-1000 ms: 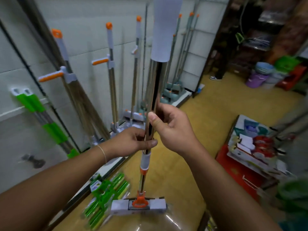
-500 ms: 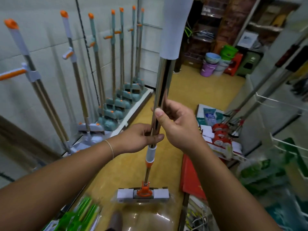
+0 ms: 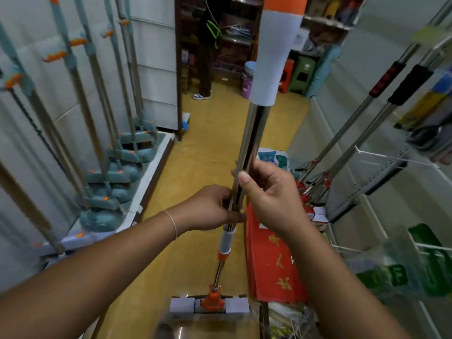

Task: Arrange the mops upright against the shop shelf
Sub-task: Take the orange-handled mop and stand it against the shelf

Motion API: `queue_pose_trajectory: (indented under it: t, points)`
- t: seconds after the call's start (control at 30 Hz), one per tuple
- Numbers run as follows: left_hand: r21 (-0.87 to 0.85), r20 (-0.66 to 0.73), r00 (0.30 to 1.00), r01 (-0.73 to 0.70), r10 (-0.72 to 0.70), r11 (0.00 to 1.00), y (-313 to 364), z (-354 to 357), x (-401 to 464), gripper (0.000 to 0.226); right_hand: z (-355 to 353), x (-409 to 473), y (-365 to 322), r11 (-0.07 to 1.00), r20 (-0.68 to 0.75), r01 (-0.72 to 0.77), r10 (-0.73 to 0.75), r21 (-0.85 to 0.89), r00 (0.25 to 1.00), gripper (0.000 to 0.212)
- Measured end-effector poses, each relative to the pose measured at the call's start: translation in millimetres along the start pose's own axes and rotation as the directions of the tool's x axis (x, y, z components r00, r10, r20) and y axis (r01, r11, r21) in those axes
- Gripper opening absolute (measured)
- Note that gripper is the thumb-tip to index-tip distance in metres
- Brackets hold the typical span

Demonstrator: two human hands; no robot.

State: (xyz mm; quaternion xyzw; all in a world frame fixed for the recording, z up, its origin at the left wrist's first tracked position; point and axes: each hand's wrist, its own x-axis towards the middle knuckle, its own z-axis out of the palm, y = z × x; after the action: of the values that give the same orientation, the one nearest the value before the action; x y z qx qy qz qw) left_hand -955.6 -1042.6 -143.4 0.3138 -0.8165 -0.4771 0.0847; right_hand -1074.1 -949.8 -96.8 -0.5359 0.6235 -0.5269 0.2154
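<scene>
Since a second ago the view has swung right along the aisle, so the row of mops (image 3: 105, 172) on the left ledge now sits to the left of the held mop (image 3: 247, 152), and the wire shelf (image 3: 381, 167) shows to its right. Both hands grip that mop's chrome pole as before. Left hand (image 3: 210, 209) has its fingers curled round the pole just above the grey and orange collar. Right hand (image 3: 271, 192) wraps the pole just above the left, thumb up along the metal. The mop stands nearly upright in mid-aisle, its wrapped head (image 3: 210, 305) low over the yellow floor (image 3: 208, 148), and its grey grip with an orange tip rises to the top of the frame. Right of the mop lie red packets (image 3: 271, 260), and two more poles (image 3: 354, 133) lean against the shelf.
</scene>
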Motion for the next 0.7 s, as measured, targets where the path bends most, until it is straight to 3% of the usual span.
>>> queue_pose_trajectory:
  t: [0.13, 0.4, 0.57, 0.7]
  points:
    - [0.005, 0.058, 0.996, -0.064, 0.064, 0.998, 4, -37, 44, 0.021, 4, 42, 9, 0.999, -0.032, -0.030, 0.028, -0.039, 0.999, 0.009]
    - [0.014, 0.061, 0.993, -0.106, 0.105, 0.994, 2, -85, 122, 0.026, 2, 126, 30, 0.997, -0.098, -0.051, 0.057, 0.065, 0.994, 0.015]
    - [0.030, 0.057, 0.994, -0.093, 0.091, 0.995, -8, -111, 187, 0.029, 0, 190, 58, 0.994, -0.104, -0.008, 0.019, 0.105, 0.994, 0.023]
    - [0.085, 0.027, 0.999, -0.048, 0.046, 0.995, -18, -138, 250, 0.031, 0, 259, 89, 0.990, -0.089, -0.033, 0.046, 0.140, 0.995, 0.015]
